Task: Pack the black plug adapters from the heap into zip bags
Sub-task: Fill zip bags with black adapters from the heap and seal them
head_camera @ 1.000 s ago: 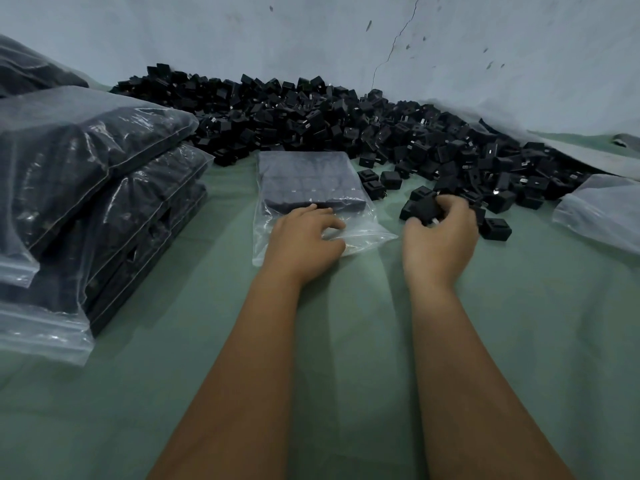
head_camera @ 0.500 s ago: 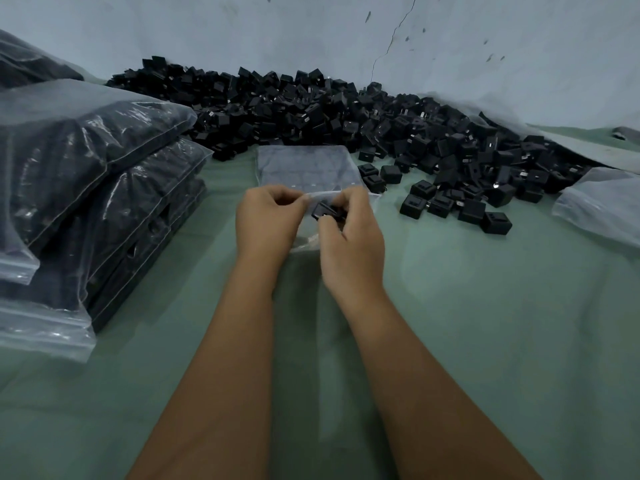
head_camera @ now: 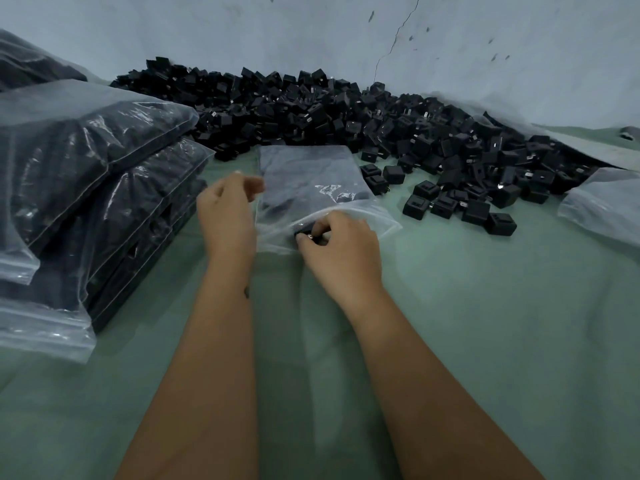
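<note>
Fingers of the right hand (head_camera: 341, 245) pinch a half-hidden adapter (head_camera: 304, 233) inside the zip bag (head_camera: 311, 181); left hand (head_camera: 227, 211) blurred.

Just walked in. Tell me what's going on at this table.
A person is packing black plug adapters into a zip bag lying on the green cloth. The right hand pinches an adapter at the bag's open mouth, pushing it in. The left hand hovers at the bag's left edge, fingers loosely curled, holding nothing visible. The loose heap lies behind, and filled bags are stacked on the left.
</note>
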`<state>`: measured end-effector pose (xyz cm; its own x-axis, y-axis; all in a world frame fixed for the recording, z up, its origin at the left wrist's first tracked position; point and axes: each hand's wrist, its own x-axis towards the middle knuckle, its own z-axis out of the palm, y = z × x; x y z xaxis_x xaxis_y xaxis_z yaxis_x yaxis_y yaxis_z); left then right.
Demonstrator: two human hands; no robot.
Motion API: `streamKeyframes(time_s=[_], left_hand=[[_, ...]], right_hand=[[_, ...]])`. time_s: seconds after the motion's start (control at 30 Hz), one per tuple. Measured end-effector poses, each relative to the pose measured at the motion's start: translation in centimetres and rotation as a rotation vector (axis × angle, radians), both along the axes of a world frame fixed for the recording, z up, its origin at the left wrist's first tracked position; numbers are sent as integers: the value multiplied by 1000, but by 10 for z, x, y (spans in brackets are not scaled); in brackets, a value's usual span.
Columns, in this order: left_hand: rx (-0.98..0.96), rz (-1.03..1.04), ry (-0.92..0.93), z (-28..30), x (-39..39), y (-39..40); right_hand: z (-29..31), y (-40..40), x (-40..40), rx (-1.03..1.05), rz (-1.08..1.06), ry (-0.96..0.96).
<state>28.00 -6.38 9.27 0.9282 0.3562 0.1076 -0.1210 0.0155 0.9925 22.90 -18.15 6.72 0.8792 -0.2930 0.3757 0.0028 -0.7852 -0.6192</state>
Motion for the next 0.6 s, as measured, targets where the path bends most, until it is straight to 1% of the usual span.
streamKeyframes(time_s=[0.03,0.1,0.17,0.27,0.33,0.4,0.5,0.6], left_hand=[[49,51,59,-4,4,4],[235,83,157,-11,9,12],[409,87,222,-16,12,15],[566,90,245,-18,13,14],[624,88,255,-20,15,13],[667,89,270,-21,17,12],[713,85,282,-22,19,11],[729,58,299,-22,21,9]], right_hand=[[1,0,0,37,21,8],[1,-1,0,58,63,29],[1,-1,1,5,105,53],[-1,0,2,-145,194,55],[-2,2,3,-245,249,65],[-4,4,3,-296,281,102],[-7,8,5,-377,282,171],[-8,11,7,-449,285,188]])
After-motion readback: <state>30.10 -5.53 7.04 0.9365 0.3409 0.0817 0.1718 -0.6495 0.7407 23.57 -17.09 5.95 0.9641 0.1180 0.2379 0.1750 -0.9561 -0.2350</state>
